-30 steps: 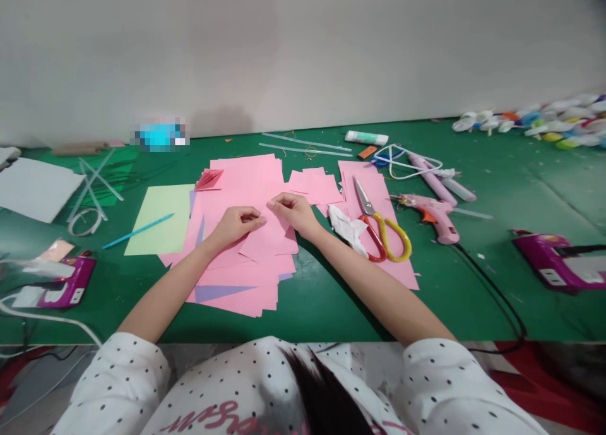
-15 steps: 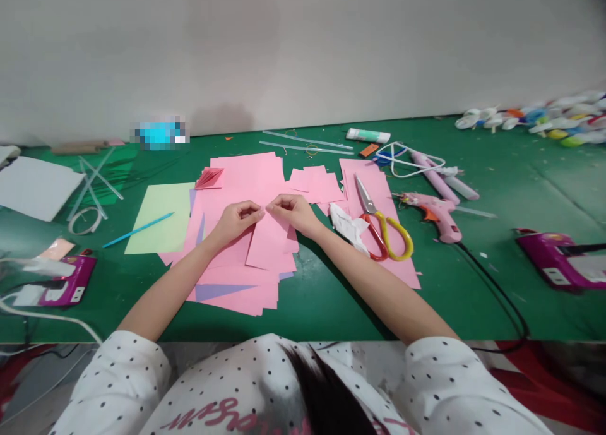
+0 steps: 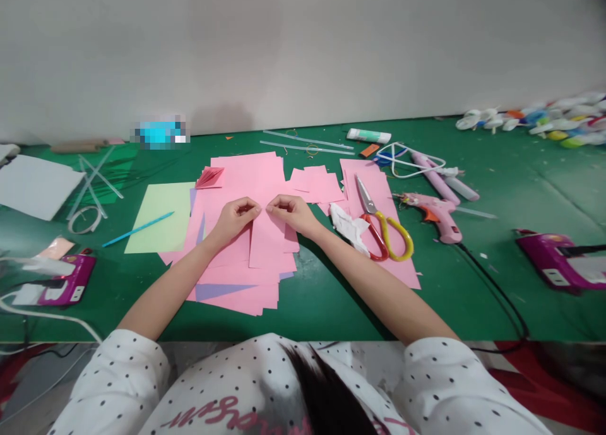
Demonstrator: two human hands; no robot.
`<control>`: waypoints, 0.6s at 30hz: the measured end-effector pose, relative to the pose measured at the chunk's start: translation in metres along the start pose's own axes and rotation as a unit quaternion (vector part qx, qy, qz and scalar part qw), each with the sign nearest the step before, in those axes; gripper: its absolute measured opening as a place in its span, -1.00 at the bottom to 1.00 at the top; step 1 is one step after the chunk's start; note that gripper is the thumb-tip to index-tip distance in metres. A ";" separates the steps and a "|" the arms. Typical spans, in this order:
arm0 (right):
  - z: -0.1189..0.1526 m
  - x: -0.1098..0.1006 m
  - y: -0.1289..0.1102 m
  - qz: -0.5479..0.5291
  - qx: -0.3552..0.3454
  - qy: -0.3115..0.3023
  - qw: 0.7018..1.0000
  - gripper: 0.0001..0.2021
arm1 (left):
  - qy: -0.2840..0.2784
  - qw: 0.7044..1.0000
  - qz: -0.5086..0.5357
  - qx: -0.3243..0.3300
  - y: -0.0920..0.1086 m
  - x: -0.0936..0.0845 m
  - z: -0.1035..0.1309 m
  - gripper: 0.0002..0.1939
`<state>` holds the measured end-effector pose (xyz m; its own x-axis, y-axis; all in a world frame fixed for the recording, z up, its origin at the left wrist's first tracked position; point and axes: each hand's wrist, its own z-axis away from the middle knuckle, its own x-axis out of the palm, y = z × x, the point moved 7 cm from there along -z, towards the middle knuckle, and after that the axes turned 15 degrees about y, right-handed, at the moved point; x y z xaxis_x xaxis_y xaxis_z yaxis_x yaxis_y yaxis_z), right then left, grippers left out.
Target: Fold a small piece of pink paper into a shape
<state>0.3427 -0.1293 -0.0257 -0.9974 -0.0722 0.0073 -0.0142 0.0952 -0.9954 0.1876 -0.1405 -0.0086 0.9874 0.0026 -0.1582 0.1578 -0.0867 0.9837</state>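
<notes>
Between my hands hangs a pink paper strip [image 3: 266, 242], its top edge pinched at both corners and its lower end over the paper stack. My left hand [image 3: 240, 215] closes thumb and fingers on the left corner. On the right corner, my right hand [image 3: 292, 213] pinches in the same way. Beneath them lies a pile of pink paper sheets [image 3: 246, 171], with bits of purple paper showing between. A folded pink paper piece [image 3: 209, 177] rests at the pile's upper left. Small pink paper squares [image 3: 322, 184] lie just beyond my right hand.
Right of the pile, scissors [image 3: 387, 228] with red and yellow handles lie on pink paper beside a crumpled white wrapper [image 3: 349, 228]. A pink glue gun [image 3: 438, 215] trails a black cord. On the left are a green sheet [image 3: 158, 201], a blue pencil [image 3: 138, 229] and a tape roll [image 3: 84, 220].
My hands have drawn slightly apart along the strip's top edge, the left one shifting a little left. The strip now hangs straighter, its lower end slightly farther right.
</notes>
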 end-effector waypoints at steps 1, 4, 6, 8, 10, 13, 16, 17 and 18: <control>0.000 0.000 0.000 0.003 -0.001 0.000 1.000 -0.75 | -0.002 1.000 0.000 -0.006 -0.001 0.000 0.000 -0.70; -0.001 -0.001 0.001 0.004 -0.009 0.008 1.000 -0.76 | -0.005 0.999 0.016 -0.035 -0.004 0.001 0.001 -0.69; -0.002 -0.002 0.001 0.002 -0.014 0.015 1.000 -0.76 | -0.002 0.999 0.031 -0.044 -0.005 0.001 0.001 -0.69; -0.003 -0.003 0.002 0.002 -0.015 0.021 1.000 -0.76 | 0.000 0.998 0.041 -0.048 -0.006 0.001 0.000 -0.69; -0.003 -0.003 0.004 0.003 -0.010 0.023 1.000 -0.75 | 0.003 0.998 0.043 -0.051 -0.008 0.000 0.000 -0.69; -0.001 -0.002 0.004 0.005 -0.007 0.018 1.000 -0.74 | 0.003 1.000 0.019 -0.019 -0.004 -0.001 -0.001 -0.73; 0.000 0.001 0.003 0.010 -0.012 0.007 1.000 -0.74 | -0.013 0.999 -0.017 0.025 0.003 0.001 0.000 -0.76; 0.000 0.001 0.002 0.013 -0.014 0.005 1.000 -0.74 | -0.016 0.999 -0.025 0.030 0.004 0.001 0.001 -0.76; 0.000 0.001 0.002 0.017 -0.016 0.005 1.000 -0.74 | -0.017 0.999 -0.030 0.032 0.004 0.001 0.001 -0.74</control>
<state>0.3413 -0.1296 -0.0280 -0.9980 -0.0577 -0.0244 0.0168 0.1291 -0.9915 0.1892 -0.1416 -0.0045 0.9752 -0.0247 -0.2199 0.2138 -0.1504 0.9652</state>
